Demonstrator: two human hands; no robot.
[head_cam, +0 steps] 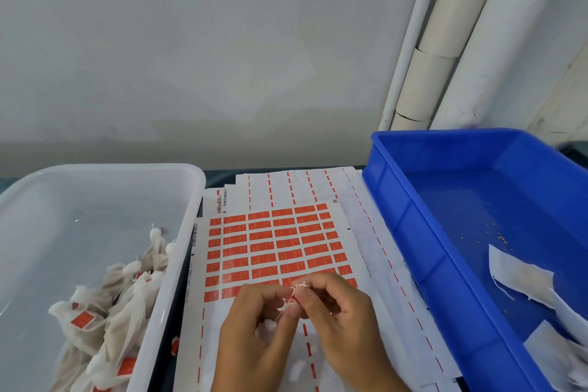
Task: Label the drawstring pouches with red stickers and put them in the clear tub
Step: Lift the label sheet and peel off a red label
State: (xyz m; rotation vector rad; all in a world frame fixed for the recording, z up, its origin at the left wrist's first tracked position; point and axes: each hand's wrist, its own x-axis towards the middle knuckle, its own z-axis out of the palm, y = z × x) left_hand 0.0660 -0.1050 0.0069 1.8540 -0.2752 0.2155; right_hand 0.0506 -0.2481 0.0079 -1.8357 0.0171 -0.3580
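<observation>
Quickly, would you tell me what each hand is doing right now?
Left hand: fingers curled, pinching the white drawstring over the sticker sheet.
Right hand: fingers curled, pinching the same drawstring from the other side.

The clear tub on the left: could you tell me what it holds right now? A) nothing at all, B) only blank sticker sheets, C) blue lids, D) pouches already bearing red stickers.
D: the clear tub holds a heap of pale drawstring pouches, several showing red stickers.

sticker sheet (273, 245) print, barcodes (all unreadable)
</observation>
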